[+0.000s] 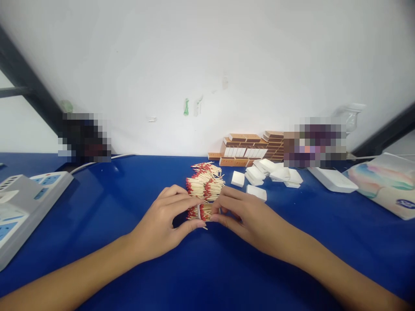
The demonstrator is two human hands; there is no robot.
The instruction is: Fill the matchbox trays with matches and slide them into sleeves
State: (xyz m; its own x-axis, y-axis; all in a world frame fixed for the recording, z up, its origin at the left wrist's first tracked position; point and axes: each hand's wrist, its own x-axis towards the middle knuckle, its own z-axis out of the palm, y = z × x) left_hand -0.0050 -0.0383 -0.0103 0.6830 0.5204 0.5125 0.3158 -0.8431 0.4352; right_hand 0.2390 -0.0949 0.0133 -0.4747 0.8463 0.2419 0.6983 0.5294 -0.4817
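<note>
Matches (205,185) lie heaped, pale sticks, red heads.

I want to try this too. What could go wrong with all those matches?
The matches pinched between the left hand and right hand could slip and scatter. The loose pile just behind might get knocked apart. So many red heads packed together could perhaps rub and light.
</note>
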